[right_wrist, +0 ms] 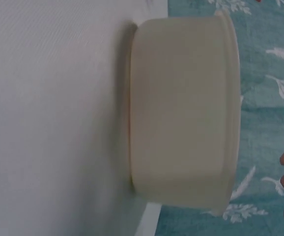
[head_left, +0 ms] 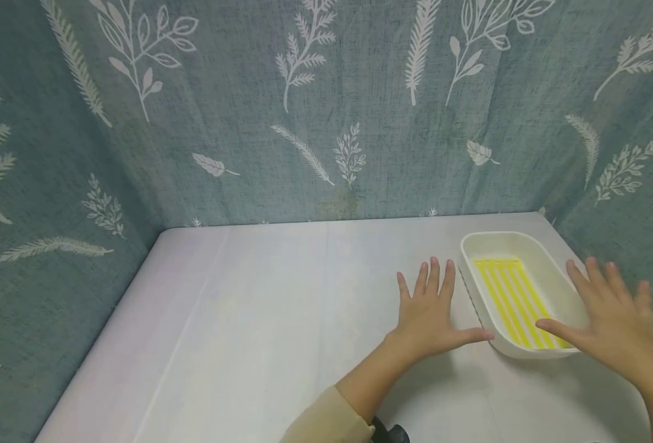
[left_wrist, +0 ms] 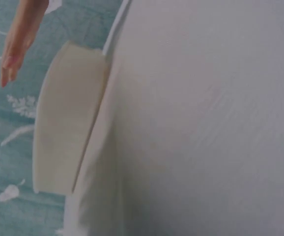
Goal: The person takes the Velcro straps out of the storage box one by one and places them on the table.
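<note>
A white plastic basin (head_left: 553,271) with rounded corners stands at the right end of the table. Yellow parallel strips (head_left: 506,295) lie on its bottom, joined by a band at the far end. Beside the basin's left wall is my left hand (head_left: 428,323), its fingers straight and spread and its thumb toward the near left corner. My right hand (head_left: 616,323) is spread as well, at the right side, with its thumb overlapping the basin in the head view. Neither hand holds anything. Both wrist views show the basin's outer wall (left_wrist: 71,120) (right_wrist: 181,113).
The table (head_left: 237,320) has a white cover. Blue-green curtains (head_left: 381,154) with white leaf prints hang behind it and at both sides. A small black object (head_left: 389,432) shows by the left sleeve (head_left: 332,421) at the bottom.
</note>
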The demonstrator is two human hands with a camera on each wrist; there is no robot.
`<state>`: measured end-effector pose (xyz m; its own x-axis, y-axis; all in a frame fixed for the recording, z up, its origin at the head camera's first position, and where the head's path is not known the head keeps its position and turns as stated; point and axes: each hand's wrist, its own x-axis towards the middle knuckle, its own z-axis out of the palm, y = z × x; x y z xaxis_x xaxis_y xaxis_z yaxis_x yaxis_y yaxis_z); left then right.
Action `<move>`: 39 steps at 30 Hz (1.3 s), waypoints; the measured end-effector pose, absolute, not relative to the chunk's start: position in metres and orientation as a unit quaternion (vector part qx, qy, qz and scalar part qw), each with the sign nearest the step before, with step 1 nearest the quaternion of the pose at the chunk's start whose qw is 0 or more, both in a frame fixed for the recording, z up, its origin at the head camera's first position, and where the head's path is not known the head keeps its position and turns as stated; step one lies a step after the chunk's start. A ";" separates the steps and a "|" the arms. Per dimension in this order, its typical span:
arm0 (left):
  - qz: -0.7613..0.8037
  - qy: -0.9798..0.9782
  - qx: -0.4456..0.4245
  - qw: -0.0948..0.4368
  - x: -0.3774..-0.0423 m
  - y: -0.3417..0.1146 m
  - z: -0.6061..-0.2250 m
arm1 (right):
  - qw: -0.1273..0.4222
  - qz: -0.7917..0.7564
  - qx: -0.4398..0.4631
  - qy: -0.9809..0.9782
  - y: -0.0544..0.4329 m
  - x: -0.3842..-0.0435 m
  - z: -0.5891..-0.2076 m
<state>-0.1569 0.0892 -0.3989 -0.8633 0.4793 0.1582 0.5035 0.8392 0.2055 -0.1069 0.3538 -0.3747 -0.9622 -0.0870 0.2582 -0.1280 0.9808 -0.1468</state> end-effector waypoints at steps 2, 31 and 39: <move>-0.141 -0.956 -0.253 0.051 -0.157 0.093 -0.400 | 0.130 0.088 0.058 -0.986 0.358 -0.106 -0.376; -0.585 -0.773 -0.202 -0.139 -0.150 0.129 -0.434 | 0.029 0.445 0.102 -0.889 0.410 -0.107 -0.431; -0.586 -0.768 -0.209 -0.150 -0.148 0.142 -0.439 | 0.013 0.454 0.116 -0.883 0.424 -0.109 -0.443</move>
